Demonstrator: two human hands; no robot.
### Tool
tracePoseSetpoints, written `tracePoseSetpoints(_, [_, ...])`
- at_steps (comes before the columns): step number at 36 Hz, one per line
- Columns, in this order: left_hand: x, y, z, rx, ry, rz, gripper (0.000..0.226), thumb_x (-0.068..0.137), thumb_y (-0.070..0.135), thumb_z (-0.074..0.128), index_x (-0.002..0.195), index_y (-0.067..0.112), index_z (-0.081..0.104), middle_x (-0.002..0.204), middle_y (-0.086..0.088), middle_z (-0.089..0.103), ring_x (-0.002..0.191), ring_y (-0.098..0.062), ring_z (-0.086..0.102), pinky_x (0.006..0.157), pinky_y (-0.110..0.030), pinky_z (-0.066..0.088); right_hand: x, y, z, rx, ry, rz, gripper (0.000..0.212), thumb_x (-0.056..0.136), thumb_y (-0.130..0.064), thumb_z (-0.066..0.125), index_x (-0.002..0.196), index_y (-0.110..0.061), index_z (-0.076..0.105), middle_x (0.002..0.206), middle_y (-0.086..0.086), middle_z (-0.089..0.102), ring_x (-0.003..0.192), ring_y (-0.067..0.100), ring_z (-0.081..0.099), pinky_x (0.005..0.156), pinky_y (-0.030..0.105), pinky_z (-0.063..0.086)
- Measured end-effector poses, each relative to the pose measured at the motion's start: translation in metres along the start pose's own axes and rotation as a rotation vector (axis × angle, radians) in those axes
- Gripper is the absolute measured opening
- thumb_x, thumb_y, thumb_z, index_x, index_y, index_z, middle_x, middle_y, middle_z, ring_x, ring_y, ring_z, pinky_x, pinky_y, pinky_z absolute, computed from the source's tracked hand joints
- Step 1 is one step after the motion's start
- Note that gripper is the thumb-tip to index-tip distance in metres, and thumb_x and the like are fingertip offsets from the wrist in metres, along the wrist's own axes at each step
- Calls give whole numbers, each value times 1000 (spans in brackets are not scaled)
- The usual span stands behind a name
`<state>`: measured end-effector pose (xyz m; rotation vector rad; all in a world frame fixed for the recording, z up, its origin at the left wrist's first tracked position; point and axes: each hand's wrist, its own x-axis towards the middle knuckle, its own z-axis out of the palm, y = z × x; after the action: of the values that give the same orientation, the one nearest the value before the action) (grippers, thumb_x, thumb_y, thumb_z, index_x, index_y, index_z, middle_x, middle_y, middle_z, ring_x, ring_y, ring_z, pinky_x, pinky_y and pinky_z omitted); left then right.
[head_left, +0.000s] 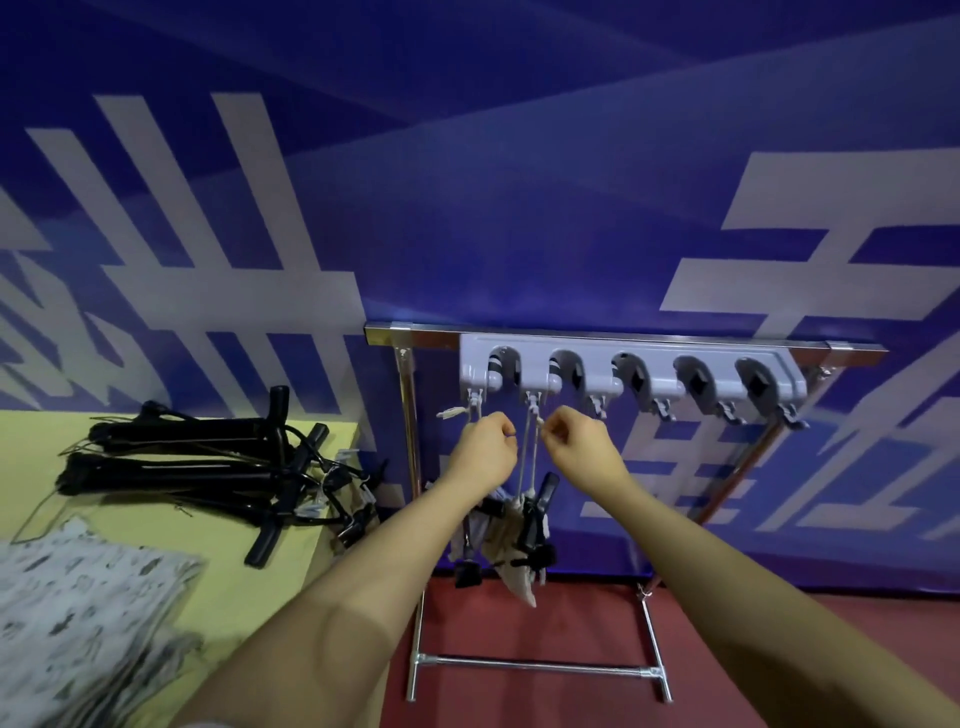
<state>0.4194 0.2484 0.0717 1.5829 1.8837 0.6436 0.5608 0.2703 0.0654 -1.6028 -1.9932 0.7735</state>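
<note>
Head view: our right hand pinches the white cord under its hook, our left hand curls its fingers with the hold unclear, and a slip could drop the bundle.

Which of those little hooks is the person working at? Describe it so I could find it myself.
On the metal rack against the blue wall, a grey holder strip with five round slots runs along the top. It is the second hook from the left, with a white cord that the right hand pinches; the hooks to its right are bare.
</note>
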Motion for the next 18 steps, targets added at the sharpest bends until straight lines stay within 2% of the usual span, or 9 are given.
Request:
tracePoseSetpoints(2, [-12,-2,-3,22,0,12,20,92,15,48,107,12,60,102,-15,65,91,-31,62,81,-41,53,-11,-2,0,-37,-19,8,11,95,-22,49,89,-14,54,83,5,61,79,29,59,67,43,50])
tracePoseSetpoints(6, [-42,-9,-11,96,18,32,22,91,20,49,110,15,59,107,-9,66,98,-28,62,85,-42,52,-33,-11,4,-48,-46,-14,11,94,-21,48,87,-16,54,87,8,63,82,30,60,69,45,51])
tracePoseSetpoints(9, [-69,-20,-19,117,62,18,19,90,20,50,105,14,61,104,-8,67,98,-28,61,85,-42,52,-50,-23,13,-30,-95,-50,10,93,-20,48,86,-19,55,87,6,63,81,28,60,72,47,54])
tracePoseSetpoints(13, [-101,-41,-33,117,108,-35,15,89,20,52,98,14,62,97,-10,68,92,-29,63,84,-42,52,-67,-42,31,-22,-144,-82,10,91,-15,49,88,-15,58,83,5,62,82,29,60,72,46,52])
tracePoseSetpoints(16, [-123,-63,-48,119,143,-85,14,88,17,52,96,13,62,95,-12,68,91,-31,63,82,-41,52,-80,-63,51,-4,-190,-113,13,89,-11,48,80,-14,56,80,8,64,81,30,62,74,48,54])
tracePoseSetpoints(18, [-135,-79,-60,104,167,-126,15,87,16,52,97,12,63,96,-13,68,93,-31,63,84,-40,52,-86,-77,65,3,-222,-147,22,88,-10,48,70,-23,51,78,8,65,80,30,63,74,48,54])
